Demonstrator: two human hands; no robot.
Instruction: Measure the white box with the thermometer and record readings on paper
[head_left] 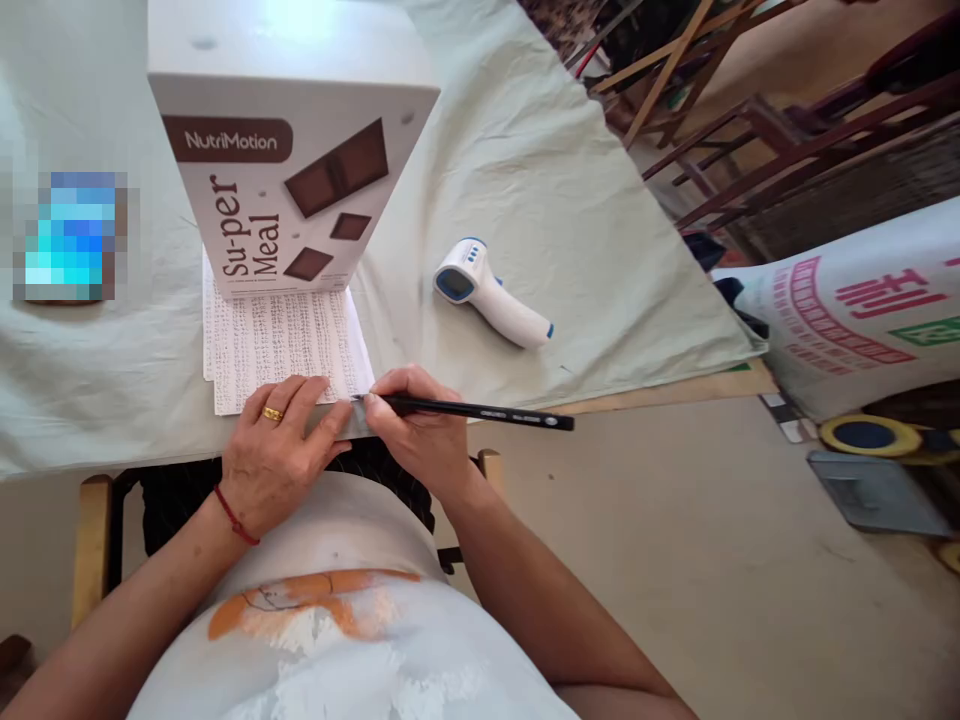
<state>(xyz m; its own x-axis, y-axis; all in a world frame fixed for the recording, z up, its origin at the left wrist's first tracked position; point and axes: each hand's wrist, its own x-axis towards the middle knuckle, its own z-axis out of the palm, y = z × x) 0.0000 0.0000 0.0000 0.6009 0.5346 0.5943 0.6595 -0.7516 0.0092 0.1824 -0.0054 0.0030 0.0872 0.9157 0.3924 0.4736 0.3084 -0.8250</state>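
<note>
Right hand [420, 425] has a clenched grip on a black pencil [480, 410], its tip against the ruler [341, 418]. Left hand [274, 455] presses flat on this ruler, over the papers [281, 345] at the bench [525, 200] edge.

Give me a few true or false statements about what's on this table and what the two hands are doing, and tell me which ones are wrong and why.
1. The right hand holds a long black pencil. True.
2. The left hand presses a grey flat ruler onto the white printed paper sheets. True.
3. The white and blue handheld infrared thermometer stands on top of the box. False: it lies on the pale green tablecloth, right of the box.
4. The white and brown NutriMotion cardboard box lies flattened. False: it stands upright on the sheets' far edge.
</note>
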